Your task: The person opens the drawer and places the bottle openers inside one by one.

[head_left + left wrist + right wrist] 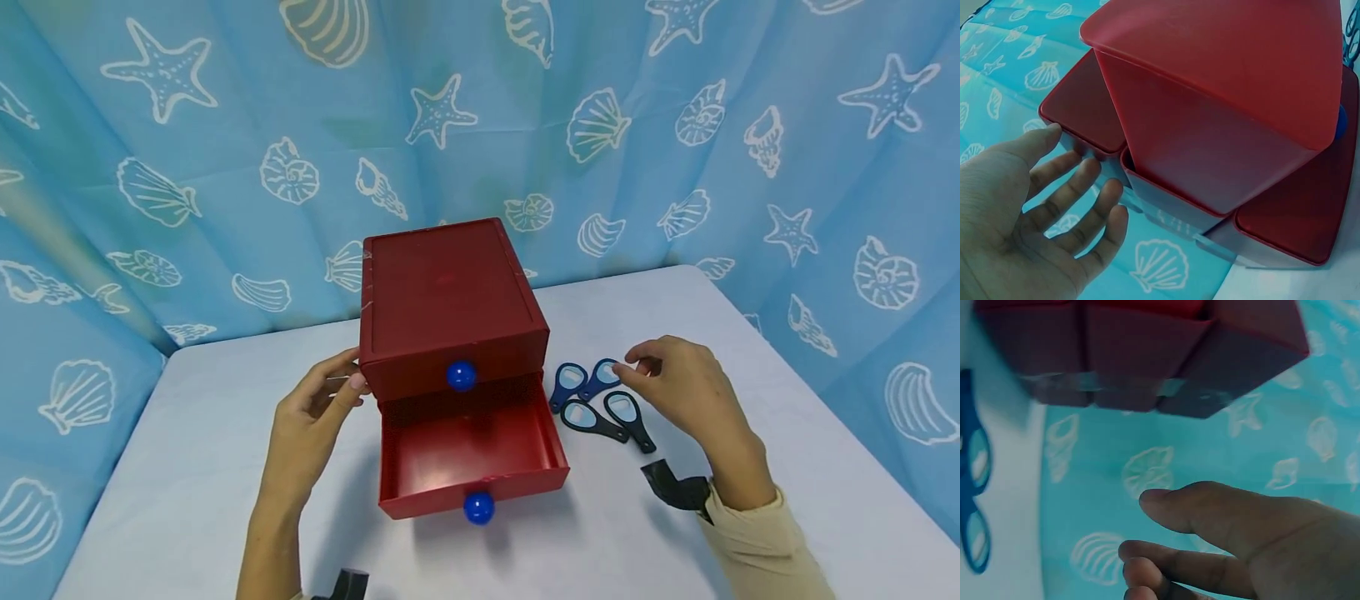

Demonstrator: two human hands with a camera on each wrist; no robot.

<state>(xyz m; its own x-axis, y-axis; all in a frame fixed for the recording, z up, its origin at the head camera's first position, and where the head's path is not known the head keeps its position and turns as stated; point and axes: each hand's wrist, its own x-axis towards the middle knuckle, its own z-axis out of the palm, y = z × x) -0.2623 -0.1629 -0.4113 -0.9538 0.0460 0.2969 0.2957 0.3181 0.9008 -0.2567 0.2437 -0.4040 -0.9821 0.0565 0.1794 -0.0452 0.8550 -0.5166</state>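
Observation:
A dark red two-drawer box [450, 292] stands on the table. Its lower drawer [480, 450] is pulled out, showing its bare red bottom, and each drawer front has a round blue knob [478, 507]. At the box's left side is my left hand [307, 425], its fingertips right at the upper edge; the left wrist view shows its fingers [1054, 212] spread and relaxed. My right hand [686, 387] hovers loosely bent beside several small magnifying glasses, holding nothing. Its thumb overlaps a blue magnifying glass [602, 377]. Another blue one [568, 382] and two black ones [592, 419] lie alongside.
The box and magnifying glasses are on a white-covered table [225, 417]. A blue curtain [480, 167] with white shells and starfish hangs behind it and along both sides. A black strap piece [678, 487] sticks out from the right wrist.

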